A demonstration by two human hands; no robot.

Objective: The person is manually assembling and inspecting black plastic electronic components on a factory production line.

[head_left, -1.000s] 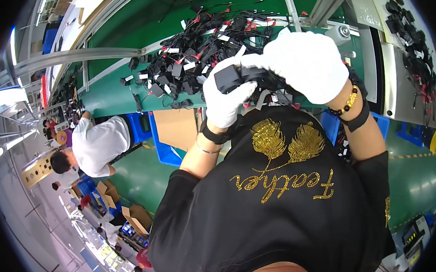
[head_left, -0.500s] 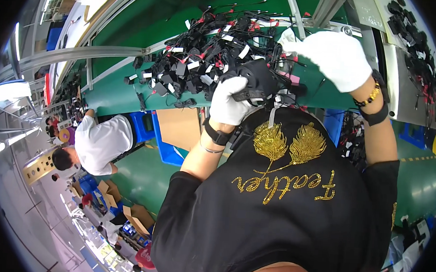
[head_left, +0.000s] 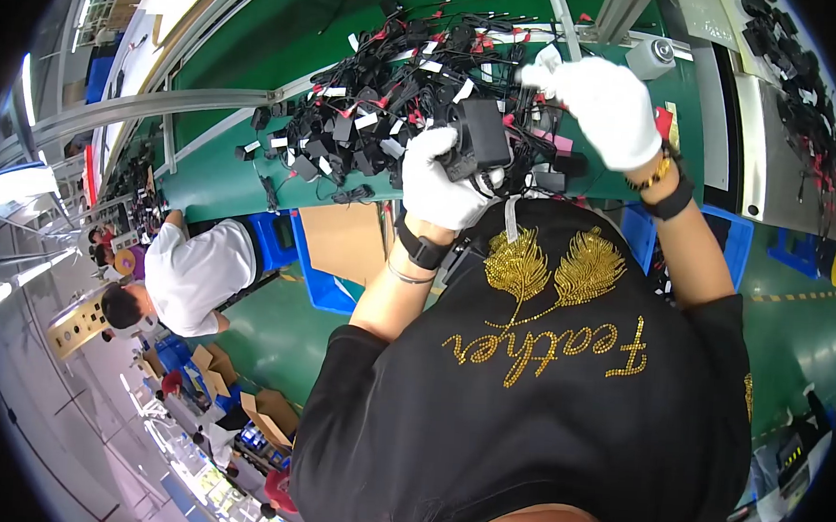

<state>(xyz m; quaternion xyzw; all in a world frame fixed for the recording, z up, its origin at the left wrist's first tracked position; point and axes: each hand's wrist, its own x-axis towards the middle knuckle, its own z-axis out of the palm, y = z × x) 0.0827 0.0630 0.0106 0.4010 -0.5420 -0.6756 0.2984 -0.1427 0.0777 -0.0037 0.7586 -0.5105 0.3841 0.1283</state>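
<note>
My left hand (head_left: 441, 187), in a white glove, is closed round a black power adapter (head_left: 484, 134) with its cord bunched beneath it. The adapter is tilted up, one broad side showing. To its right, my right hand (head_left: 607, 110), also gloved in white, is raised over the bench. Its fingers are pinched on a small white cloth (head_left: 544, 67), which is hard to tell from the glove. Just beyond both hands lies a large heap of black adapters with cords (head_left: 359, 126), red connector ends and white tags among them.
A white bottle with a metal top (head_left: 650, 58) stands on the green bench (head_left: 224, 180) beyond my right hand. Metal frame bars (head_left: 218, 99) cross at the left. Blue bins (head_left: 318, 279) sit below the bench edge. A co-worker in white (head_left: 200, 273) works at the left.
My right hand has moved left with the cloth, uncovering the bottle and a red item behind it. The adapter in my left hand has turned so its broad side shows.
</note>
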